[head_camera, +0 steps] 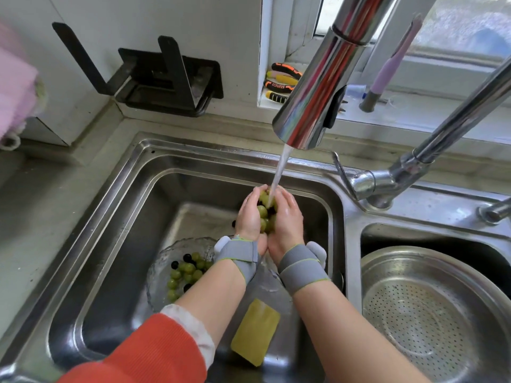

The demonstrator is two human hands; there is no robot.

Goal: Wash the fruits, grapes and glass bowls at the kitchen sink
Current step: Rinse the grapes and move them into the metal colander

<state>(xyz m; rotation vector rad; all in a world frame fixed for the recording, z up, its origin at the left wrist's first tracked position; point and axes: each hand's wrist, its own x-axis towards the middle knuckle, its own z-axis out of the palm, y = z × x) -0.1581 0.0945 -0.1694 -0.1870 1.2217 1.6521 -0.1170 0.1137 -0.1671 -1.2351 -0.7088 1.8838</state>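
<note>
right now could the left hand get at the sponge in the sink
Probably not at once: the left hand and right hand are both cupped round grapes under the tap. The sponge lies uncovered between the forearms, so once freed, likely yes.

Bright window (456,26) daylight; glare on faucet (318,87); edges warped.

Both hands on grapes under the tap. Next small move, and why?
Probably roll the cupped grapes between the left hand and right hand so the water stream reaches their hidden sides; it now strikes only the top. More unwashed grapes wait in the glass bowl below.
</note>
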